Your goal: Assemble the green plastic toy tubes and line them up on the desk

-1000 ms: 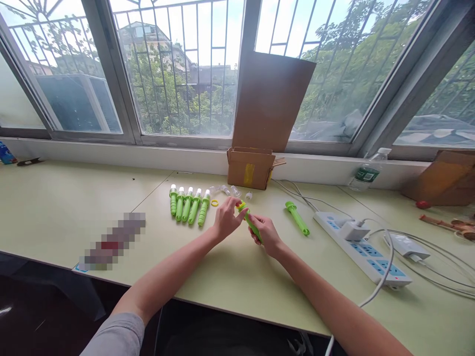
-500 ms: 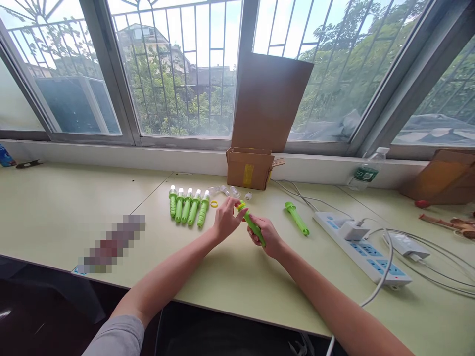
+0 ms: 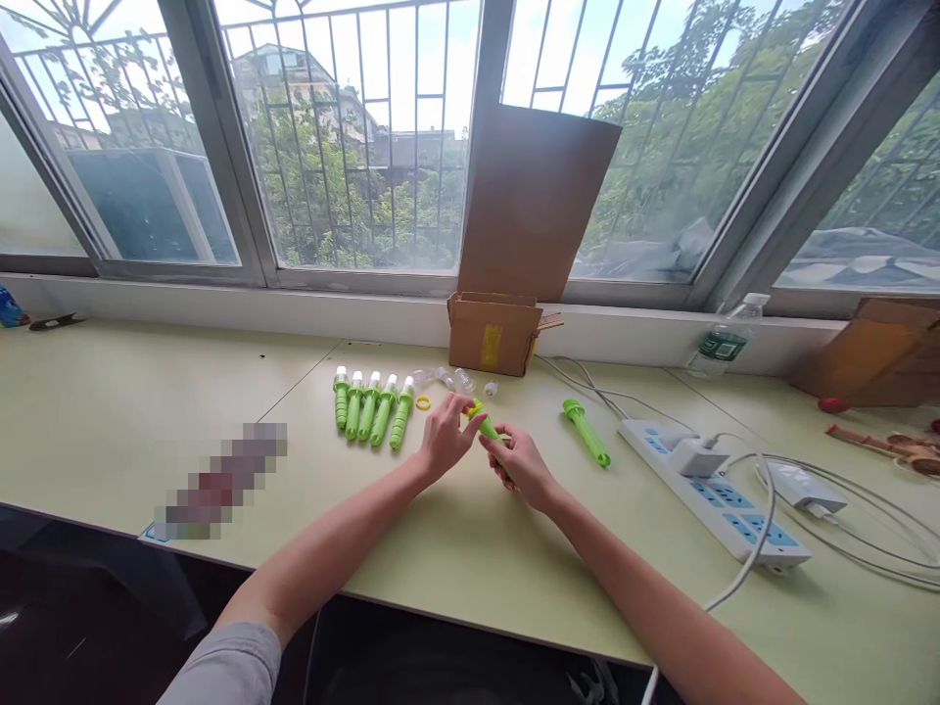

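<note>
A green plastic tube-like handle (image 3: 489, 428) slants between my hands above the table. My right hand (image 3: 525, 468) is wrapped around its lower body, hiding much of it. At its upper end, the fingertips of my left hand (image 3: 445, 436) pinch a yellow ring (image 3: 474, 408) around the collar; part of the ring is covered by the fingers. Left of my hands lie several green handles with clear, white-topped ends (image 3: 374, 406), side by side. A loose yellow ring (image 3: 423, 402) rests beside them. One bare green handle (image 3: 587, 434) lies to the right.
Clear plastic pieces (image 3: 445, 377) and a small white part (image 3: 492, 389) lie before a cardboard box (image 3: 493, 338). To the right are a white power strip (image 3: 716, 494) with cables, a plastic bottle (image 3: 727, 340) and wooden pieces (image 3: 881, 443). The table's front edge (image 3: 441, 615) runs below my forearms.
My right hand has shifted up along the green handle, so less of its lower end shows. My left hand stays at the ringed end.
</note>
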The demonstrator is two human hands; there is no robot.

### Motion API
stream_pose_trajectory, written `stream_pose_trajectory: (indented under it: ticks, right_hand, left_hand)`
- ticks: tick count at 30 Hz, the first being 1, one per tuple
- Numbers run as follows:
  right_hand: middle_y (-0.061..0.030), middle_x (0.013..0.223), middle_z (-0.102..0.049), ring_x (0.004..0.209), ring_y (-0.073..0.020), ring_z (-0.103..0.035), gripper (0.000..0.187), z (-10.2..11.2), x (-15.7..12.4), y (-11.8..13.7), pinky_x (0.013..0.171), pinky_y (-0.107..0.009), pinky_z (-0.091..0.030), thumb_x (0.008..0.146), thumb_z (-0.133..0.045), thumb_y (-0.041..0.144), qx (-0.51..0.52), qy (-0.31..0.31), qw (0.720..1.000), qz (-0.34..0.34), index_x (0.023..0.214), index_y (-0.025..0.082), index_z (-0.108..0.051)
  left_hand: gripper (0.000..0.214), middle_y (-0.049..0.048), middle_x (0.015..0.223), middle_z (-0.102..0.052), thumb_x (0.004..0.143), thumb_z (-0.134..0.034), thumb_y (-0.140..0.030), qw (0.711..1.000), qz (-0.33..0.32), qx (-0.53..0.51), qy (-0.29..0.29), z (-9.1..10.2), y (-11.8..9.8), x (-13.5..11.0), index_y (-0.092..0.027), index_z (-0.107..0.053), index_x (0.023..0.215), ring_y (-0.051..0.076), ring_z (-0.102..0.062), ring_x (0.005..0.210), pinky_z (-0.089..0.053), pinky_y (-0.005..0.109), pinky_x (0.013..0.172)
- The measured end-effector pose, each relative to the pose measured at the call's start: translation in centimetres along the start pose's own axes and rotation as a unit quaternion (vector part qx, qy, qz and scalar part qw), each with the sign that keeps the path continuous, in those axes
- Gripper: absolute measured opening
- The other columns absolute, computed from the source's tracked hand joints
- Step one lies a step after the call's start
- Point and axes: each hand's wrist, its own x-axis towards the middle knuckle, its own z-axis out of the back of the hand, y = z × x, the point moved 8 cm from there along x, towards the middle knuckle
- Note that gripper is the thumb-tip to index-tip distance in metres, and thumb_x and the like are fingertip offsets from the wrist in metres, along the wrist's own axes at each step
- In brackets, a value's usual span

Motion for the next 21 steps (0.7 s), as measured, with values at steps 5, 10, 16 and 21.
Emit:
stream_pose_trajectory:
  ticks: [5,10,16,21]
  right_hand:
    - [0.0012,0.06,-0.053,0.044,-0.0102,-0.046,0.032,0.9,0.2,1.0,0.038,-0.022,-0.034,0.074,-0.059,0.051,-0.143,-0.063,0.984,0.09,0.075,0.019,-0.056]
    - [0.0022,0.054,-0.048,0.045,-0.0103,-0.042,0.031,1.4,-0.1,1.9,0.044,-0.023,-0.035,0.078,-0.057,0.049,-0.181,-0.097,0.969,0.137,0.074,0.018,-0.058]
    - [0.0047,0.051,-0.042,0.037,-0.0079,-0.035,0.037,0.7,0.0,1.0,0.033,-0.022,-0.026,0.073,-0.06,0.055,-0.032,-0.056,0.995,0.077,0.07,0.019,-0.052]
    - [0.0039,0.055,-0.045,0.039,-0.0066,-0.037,0.038,0.0,-0.2,0.7,0.032,-0.019,-0.022,0.071,-0.063,0.053,0.053,-0.021,0.998,0.027,0.067,0.019,-0.048]
  left_hand:
    - [0.016,0.0002,0.078,-0.056,0.084,-0.057,-0.033,1.0,-0.014,0.012,0.004,-0.1,-0.1,-0.2,-0.019,-0.051,0.087,0.008,-0.05,0.057,-0.04,0.02,0.051]
    - [0.016,0.0009,0.08,-0.057,0.085,-0.055,-0.033,1.0,-0.021,0.018,0.004,-0.1,-0.3,-0.1,-0.018,-0.05,0.088,0.008,-0.051,0.057,-0.039,0.02,0.051]
    - [0.015,0.0012,0.081,-0.057,0.084,-0.055,-0.032,1.0,-0.025,0.016,-0.008,0.2,-0.7,0.2,-0.018,-0.051,0.088,0.008,-0.051,0.057,-0.039,0.021,0.051]
    - [0.016,0.0009,0.079,-0.057,0.083,-0.056,-0.033,1.0,-0.014,0.007,-0.012,0.3,-0.7,0.4,-0.019,-0.05,0.085,0.008,-0.049,0.055,-0.039,0.021,0.052]
